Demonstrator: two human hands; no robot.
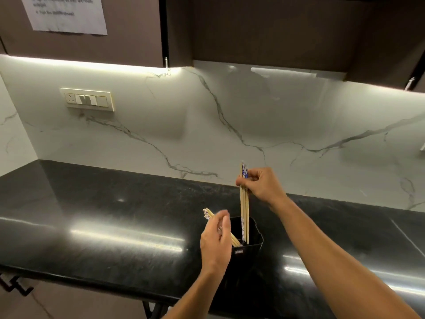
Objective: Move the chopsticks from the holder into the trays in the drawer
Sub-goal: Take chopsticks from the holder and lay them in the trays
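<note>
- A white marble backsplash (161, 125) with grey veins fills the wall, lit by a strip under the dark upper cabinets (276, 31).
- A glossy black countertop (110, 217) runs across the lower half of the view.
- A printed paper sheet (66, 12) is stuck on the left cabinet door; its text is too blurred to read.
- A cream switch plate (87, 99) is set in the backsplash at the left.
- The right hand (262, 185) is raised above the holder, its fingertips pinching an upright bundle of chopsticks (244, 215) near their patterned tops.
- The left hand (216, 240) is just left of the holder, against a slanted bundle of chopsticks (210, 215); it is blurred, so I cannot tell whether its fingers grip them.
- The black holder (249, 252) stands on the countertop near its front edge, between the two forearms.
- The lower ends of both bundles are inside the holder; the slanted one leans out to the left.
</note>
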